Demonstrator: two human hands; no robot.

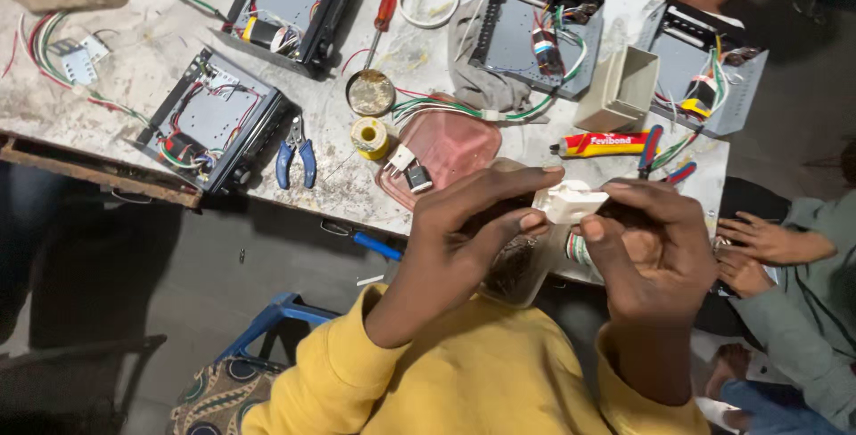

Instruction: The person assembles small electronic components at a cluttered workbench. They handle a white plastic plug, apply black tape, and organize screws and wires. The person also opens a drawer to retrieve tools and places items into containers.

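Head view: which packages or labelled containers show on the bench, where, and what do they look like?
Glue tube: lying flat right of centre; red and yellow, black cap.
Solder spool: beside blue-handled pliers; round, yellow.
Round tin: below red-handled screwdriver; open, brassy.
No screens or signs.

A red-and-yellow glue tube [603, 143] lies on the table's [160, 69] right side.

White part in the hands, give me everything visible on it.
The small white plastic part is a blocky, roughly rectangular moulded piece, matte, with a raised step on top. It is held in the air in front of the yellow-sleeved chest, just off the near table edge. The left hand pinches its left end with the fingers; the right hand grips its right side. Its underside is hidden.
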